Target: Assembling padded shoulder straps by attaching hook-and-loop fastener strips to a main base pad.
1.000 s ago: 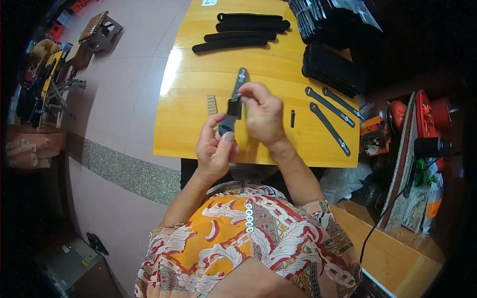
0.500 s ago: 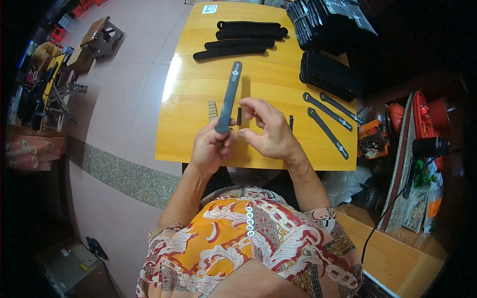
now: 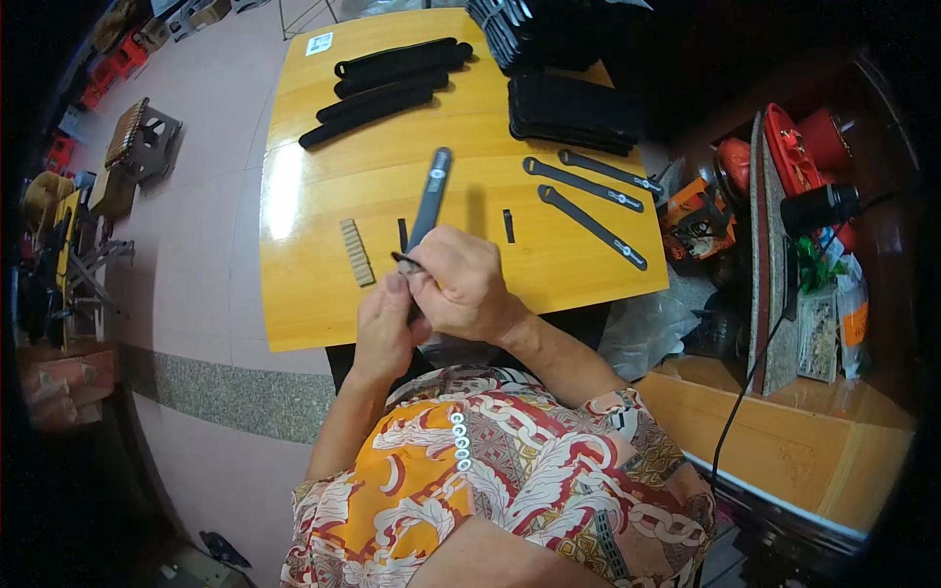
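Observation:
A dark grey hook-and-loop cable strap (image 3: 431,191) sticks up from between my two hands, over the near part of the yellow table. My left hand (image 3: 384,331) is closed around its lower part, thumb on top. Right beside it, my right hand (image 3: 459,282) is closed on the same strap, touching the left fingertips. A small dark end pokes out between the fingers; exactly how it is folded is hidden. Near the hands lie a tan ridged strip (image 3: 357,252), a short black strip (image 3: 402,233) and another short black piece (image 3: 509,225).
Three loose straps (image 3: 593,227) lie on the table's right side. Rows of black straps (image 3: 397,64) lie at the far left, with black stacks (image 3: 569,113) at the far right. A shelf with red items and a black cylinder (image 3: 821,210) stands right of the table (image 3: 294,323).
My right hand, open beside the strap before, has come in to my left hand and closed on the strap. The view has turned, so the table appears further left.

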Motion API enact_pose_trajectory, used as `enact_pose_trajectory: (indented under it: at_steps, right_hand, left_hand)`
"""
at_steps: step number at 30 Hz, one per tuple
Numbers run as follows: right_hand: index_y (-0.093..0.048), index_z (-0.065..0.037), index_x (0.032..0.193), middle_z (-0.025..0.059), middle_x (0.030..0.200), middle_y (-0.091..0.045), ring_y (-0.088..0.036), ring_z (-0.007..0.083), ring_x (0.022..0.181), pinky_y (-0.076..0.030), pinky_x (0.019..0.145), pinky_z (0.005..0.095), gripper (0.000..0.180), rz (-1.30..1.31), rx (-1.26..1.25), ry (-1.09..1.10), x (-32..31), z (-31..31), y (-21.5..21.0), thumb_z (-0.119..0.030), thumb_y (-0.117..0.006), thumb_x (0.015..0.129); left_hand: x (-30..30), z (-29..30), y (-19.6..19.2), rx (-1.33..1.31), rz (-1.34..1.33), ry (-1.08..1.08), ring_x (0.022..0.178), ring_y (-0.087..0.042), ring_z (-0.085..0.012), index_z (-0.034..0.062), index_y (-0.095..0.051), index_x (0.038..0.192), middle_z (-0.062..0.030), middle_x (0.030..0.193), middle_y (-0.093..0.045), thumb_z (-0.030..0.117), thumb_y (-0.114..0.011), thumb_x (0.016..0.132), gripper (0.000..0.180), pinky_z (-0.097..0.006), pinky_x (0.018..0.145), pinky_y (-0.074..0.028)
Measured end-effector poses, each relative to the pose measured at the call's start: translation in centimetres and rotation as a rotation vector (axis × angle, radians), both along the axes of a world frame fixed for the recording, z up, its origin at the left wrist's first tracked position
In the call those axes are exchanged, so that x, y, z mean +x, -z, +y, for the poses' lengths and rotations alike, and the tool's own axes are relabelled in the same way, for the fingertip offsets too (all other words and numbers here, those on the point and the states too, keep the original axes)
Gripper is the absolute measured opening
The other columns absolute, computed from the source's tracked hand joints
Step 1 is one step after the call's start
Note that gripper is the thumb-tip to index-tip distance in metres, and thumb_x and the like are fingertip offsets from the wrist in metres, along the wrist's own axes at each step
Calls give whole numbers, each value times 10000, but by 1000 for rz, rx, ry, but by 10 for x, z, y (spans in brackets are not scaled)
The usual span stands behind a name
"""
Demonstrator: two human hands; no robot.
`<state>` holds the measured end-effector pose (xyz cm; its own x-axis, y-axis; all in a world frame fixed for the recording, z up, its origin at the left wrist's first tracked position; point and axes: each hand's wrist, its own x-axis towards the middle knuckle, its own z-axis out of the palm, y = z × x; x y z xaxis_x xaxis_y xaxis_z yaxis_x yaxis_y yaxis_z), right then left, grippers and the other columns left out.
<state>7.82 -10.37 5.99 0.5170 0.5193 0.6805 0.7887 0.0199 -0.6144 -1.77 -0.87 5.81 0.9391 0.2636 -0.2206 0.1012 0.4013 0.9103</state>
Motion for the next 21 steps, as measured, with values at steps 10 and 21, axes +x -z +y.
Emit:
enact_pose_trajectory:
  at_steps: [10, 21]
  right_hand:
    - [-625, -21, 769, 130, 719, -599, -572, 272, 624, -460, 591, 391, 78, -552, -39, 1494, 147, -257, -75, -67, -562, 773]
    - [-539, -76, 772, 79, 748, -481, -522, 221, 646, -448, 537, 336, 27, -375, -844, 1203, 16, -229, 2, -70, -529, 796]
  left_hand:
    - [-59, 38, 17, 73, 8, 356, 438, -374, -75, 6, -543, 871, -2, 529, -427, 324, -485, 912, 326, -221, 405, -266]
    - [-24, 38, 33, -180, 1, 73, 369, -284, -73, 3, -502, 890, -4, 478, -375, 315, -455, 934, 318, -228, 359, -226]
